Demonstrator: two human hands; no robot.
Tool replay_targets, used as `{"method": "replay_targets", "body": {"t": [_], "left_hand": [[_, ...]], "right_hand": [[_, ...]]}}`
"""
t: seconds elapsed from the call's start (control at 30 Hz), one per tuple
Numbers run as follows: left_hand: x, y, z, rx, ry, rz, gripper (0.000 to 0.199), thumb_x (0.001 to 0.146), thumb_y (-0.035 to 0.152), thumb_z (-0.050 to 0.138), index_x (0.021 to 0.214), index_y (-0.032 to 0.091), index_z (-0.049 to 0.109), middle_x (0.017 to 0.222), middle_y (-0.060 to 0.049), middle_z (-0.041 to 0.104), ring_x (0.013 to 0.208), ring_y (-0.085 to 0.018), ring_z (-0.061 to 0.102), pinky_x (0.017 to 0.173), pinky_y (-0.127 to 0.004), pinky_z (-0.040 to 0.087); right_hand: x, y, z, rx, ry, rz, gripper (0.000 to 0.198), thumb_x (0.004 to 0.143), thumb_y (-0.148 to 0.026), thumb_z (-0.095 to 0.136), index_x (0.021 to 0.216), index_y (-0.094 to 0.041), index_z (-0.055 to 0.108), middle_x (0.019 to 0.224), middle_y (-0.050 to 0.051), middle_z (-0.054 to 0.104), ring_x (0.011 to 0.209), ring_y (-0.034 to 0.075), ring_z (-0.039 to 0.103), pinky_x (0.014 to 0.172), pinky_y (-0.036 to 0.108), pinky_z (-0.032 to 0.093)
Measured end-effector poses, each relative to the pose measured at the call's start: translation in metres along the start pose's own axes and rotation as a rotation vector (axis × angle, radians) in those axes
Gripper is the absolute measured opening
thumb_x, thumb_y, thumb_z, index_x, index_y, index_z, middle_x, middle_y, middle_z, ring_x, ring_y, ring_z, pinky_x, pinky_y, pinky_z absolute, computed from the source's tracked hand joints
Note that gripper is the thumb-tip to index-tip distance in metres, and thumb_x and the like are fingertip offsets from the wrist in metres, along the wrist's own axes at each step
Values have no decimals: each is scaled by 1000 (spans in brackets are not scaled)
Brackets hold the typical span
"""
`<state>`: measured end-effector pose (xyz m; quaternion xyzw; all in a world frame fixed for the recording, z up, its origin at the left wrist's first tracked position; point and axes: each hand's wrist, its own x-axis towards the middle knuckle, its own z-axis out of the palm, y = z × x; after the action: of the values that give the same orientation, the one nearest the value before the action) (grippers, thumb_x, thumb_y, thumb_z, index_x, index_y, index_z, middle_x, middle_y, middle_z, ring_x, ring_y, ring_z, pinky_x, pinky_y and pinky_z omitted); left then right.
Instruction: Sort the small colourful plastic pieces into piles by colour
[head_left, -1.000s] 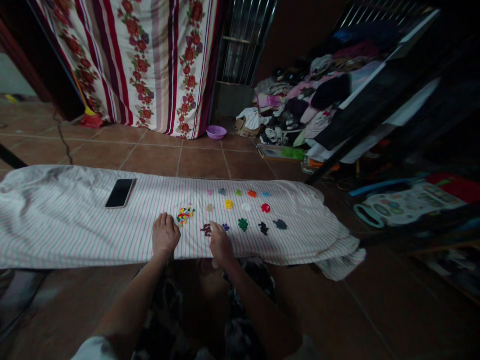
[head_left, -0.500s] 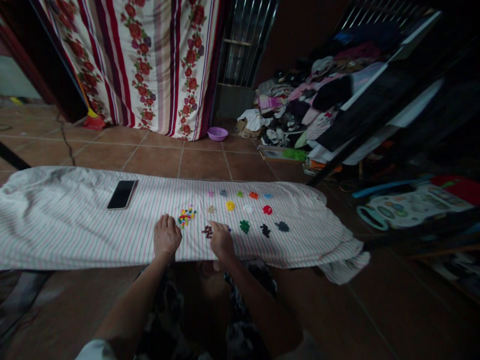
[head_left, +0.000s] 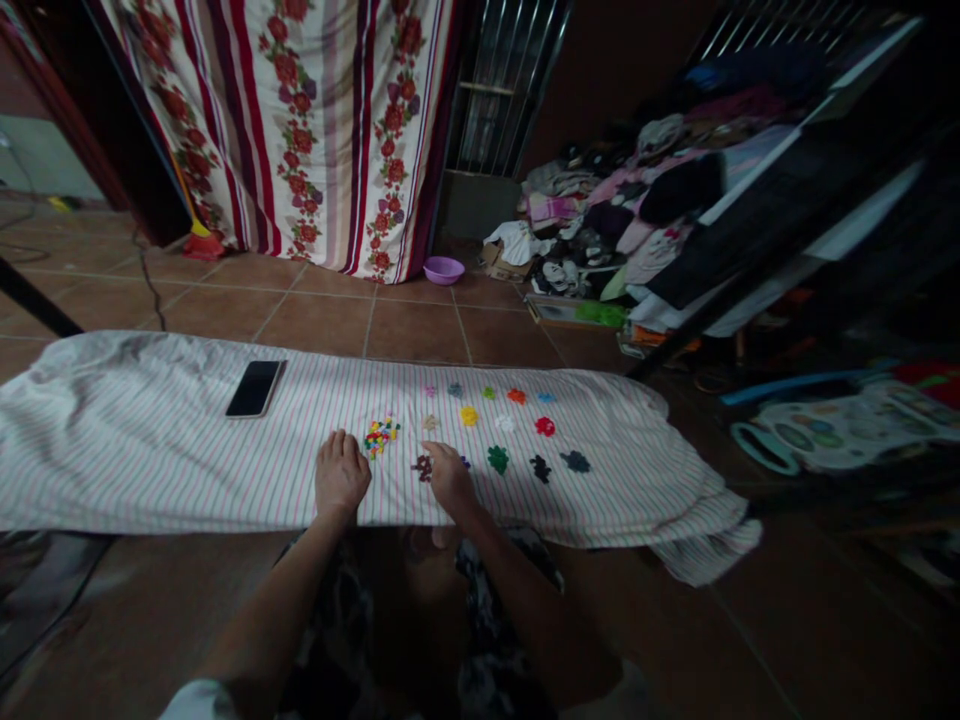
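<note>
My left hand [head_left: 343,474] lies palm down on the striped cloth, its fingers flat. Just right of it is a small heap of mixed coloured pieces [head_left: 381,437], too small to name exactly. My right hand [head_left: 452,480] is closed in a pinch above the brown pieces [head_left: 423,468]; whatever its fingertips hold is hidden. It partly covers some dark blue pieces [head_left: 466,463]. Around it lie single-colour clusters: beige [head_left: 430,422], yellow [head_left: 469,416], white [head_left: 505,423], red [head_left: 544,427], green [head_left: 497,459], black [head_left: 540,468] and dark grey [head_left: 576,461].
A phone [head_left: 256,389] lies on the striped cloth [head_left: 150,440] at the left. Pink, grey, lime, orange [head_left: 516,396] and light blue clusters form the far row. Beyond are a purple basin [head_left: 444,270], a floral curtain [head_left: 337,130] and a clothes pile [head_left: 600,210].
The whole view has shifted slightly, so things appear a little further right. Relative to the cloth, both hands stay in nearly the same places.
</note>
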<state>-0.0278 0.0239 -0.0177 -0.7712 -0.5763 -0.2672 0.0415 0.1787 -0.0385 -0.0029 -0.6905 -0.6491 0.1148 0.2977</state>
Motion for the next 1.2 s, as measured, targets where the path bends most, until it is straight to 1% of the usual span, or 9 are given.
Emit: {"method": "replay_targets", "body": {"t": [0.17, 0.27, 0.4, 0.5, 0.63, 0.87, 1.03, 1.2], "left_hand": [[-1, 0, 1, -13, 0, -9, 30, 87, 18, 41, 108, 10, 61, 126, -21, 61, 127, -34, 50, 105, -48, 40], [-1, 0, 0, -12, -7, -11, 30, 87, 18, 41, 108, 9, 60, 127, -21, 60, 127, -33, 50, 105, -47, 40], [-1, 0, -1, -13, -10, -6, 31, 87, 19, 41, 109, 10, 60, 127, -22, 60, 127, -33, 50, 105, -48, 40], [-1, 0, 0, -14, 3, -3, 31, 87, 19, 42, 111, 11, 60, 127, -20, 60, 128, -33, 50, 105, -49, 40], [-2, 1, 3, -18, 17, -15, 32, 86, 19, 42, 112, 11, 60, 127, -20, 61, 128, -34, 50, 105, -50, 40], [-2, 1, 5, -13, 17, -18, 32, 86, 19, 43, 113, 11, 59, 127, -20, 60, 128, -33, 51, 105, -49, 41], [-1, 1, 5, 5, 15, -17, 33, 87, 18, 41, 113, 9, 59, 127, -21, 61, 128, -33, 51, 105, -49, 41], [-2, 1, 5, -44, 13, -37, 33, 87, 18, 42, 114, 10, 60, 129, -20, 60, 130, -33, 50, 106, -50, 41]], "right_hand": [[23, 2, 0, -29, -53, -1, 44, 84, -3, 42, 113, -18, 72, 108, 8, 72, 104, 20, 64, 98, 32, 49], [37, -1, 0, -55, -94, 8, 39, 86, -5, 45, 109, -19, 74, 106, 8, 73, 101, 20, 65, 95, 30, 49], [53, -12, -1, -74, -158, -49, 34, 91, -10, 48, 109, -21, 74, 109, 7, 72, 105, 19, 63, 99, 29, 45], [63, -23, 2, -76, -214, -90, 30, 94, -16, 49, 108, -23, 75, 107, 6, 73, 104, 17, 63, 98, 28, 44], [73, -36, 10, -146, -275, -89, 29, 94, -18, 51, 107, -24, 76, 105, 7, 72, 101, 17, 63, 95, 27, 43], [83, -47, 18, -214, -281, -50, 29, 95, -19, 51, 111, -25, 74, 105, 8, 69, 103, 18, 60, 94, 28, 41], [90, -55, 19, -247, -309, 27, 23, 93, -20, 54, 104, -23, 74, 106, 8, 69, 102, 19, 60, 90, 28, 42], [94, -59, 23, -277, -310, 40, 19, 91, -24, 59, 102, -20, 74, 105, 10, 69, 103, 21, 61, 88, 29, 42]]}}
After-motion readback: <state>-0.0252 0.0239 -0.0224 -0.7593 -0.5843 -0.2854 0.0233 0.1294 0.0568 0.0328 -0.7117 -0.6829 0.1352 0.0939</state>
